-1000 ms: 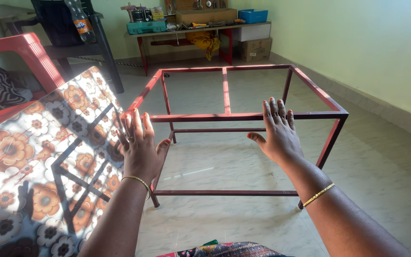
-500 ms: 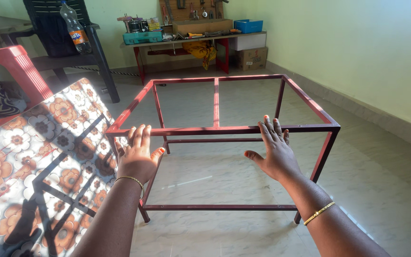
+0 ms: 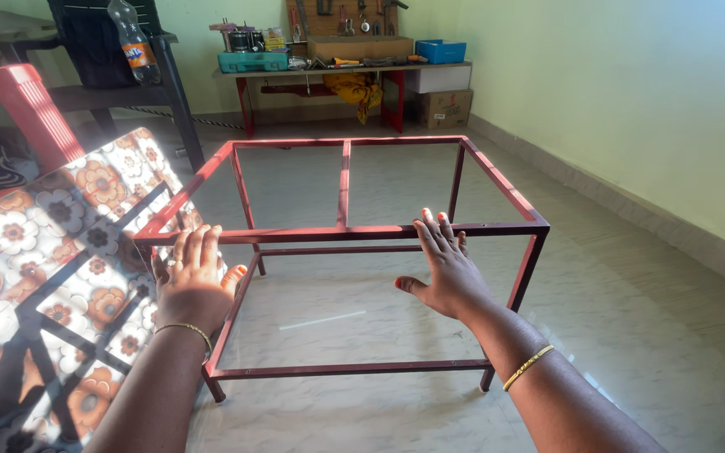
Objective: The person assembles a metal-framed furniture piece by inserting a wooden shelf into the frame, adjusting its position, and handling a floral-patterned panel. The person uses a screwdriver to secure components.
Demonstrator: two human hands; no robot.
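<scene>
A red metal table frame stands on the pale tiled floor straight in front of the person, with no top on it, just rails and legs. Its long side runs left to right across the view, and the near top rail lies crosswise right under both hands. The left hand is at the rail's left corner, fingers curled up against the bar; whether it has actually closed around it I cannot tell from here. The right hand lies flat and open, fingertips touching the same rail a little right of the middle crossbar, thumb spread out to the side. Both hands are about equally close to the frame. Just to the left, a flowered cushion sits against the frame's left end, with a red plastic chair behind it. Well beyond the frame, a workbench loaded with tools stands against the far wall, and a dark chair with a bottle stands to its left.
</scene>
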